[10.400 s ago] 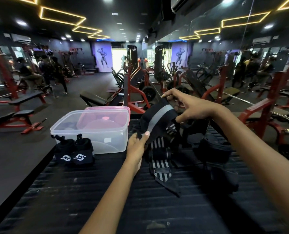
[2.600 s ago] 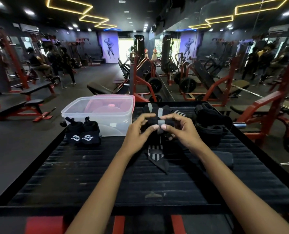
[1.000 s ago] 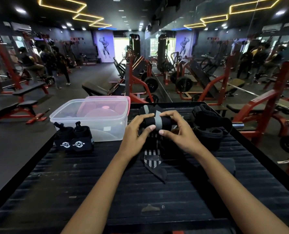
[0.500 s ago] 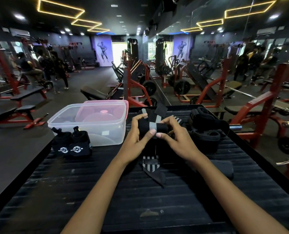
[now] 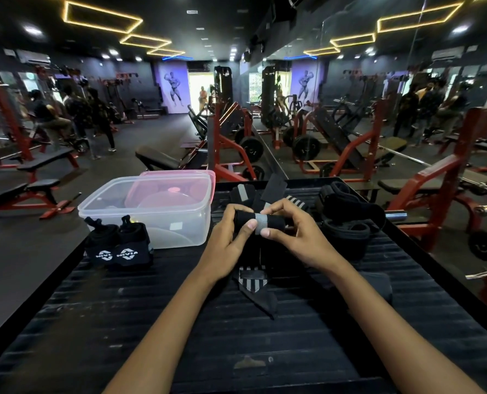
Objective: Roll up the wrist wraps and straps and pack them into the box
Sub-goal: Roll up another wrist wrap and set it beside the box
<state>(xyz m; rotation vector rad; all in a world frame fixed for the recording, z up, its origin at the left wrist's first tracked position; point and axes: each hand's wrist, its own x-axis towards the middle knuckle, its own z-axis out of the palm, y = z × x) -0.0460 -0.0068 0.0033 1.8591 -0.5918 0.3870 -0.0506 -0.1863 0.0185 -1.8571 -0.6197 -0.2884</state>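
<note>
A black wrist wrap with a grey stripe (image 5: 260, 221), partly rolled into a tight cylinder, is held above the ribbed black platform (image 5: 236, 336). My left hand (image 5: 228, 237) grips its left end and my right hand (image 5: 290, 231) pinches its right end. The wrap's loose tail sticks up behind the roll. A striped black-and-white wrap (image 5: 253, 282) lies flat under my hands. Two rolled black wraps with white logos (image 5: 117, 247) stand by the clear plastic box (image 5: 151, 211), which is open at the left.
A pink lid (image 5: 177, 183) leans in the box. A heap of thick black straps (image 5: 347, 220) lies at the right of the platform. Red gym machines, benches and a mirror wall surround the platform; people stand far off.
Over the last seconds the wrap went from an open hanging strip to a tight roll between both hands. The loose tail has grown shorter. The rolled pair and box have not moved.
</note>
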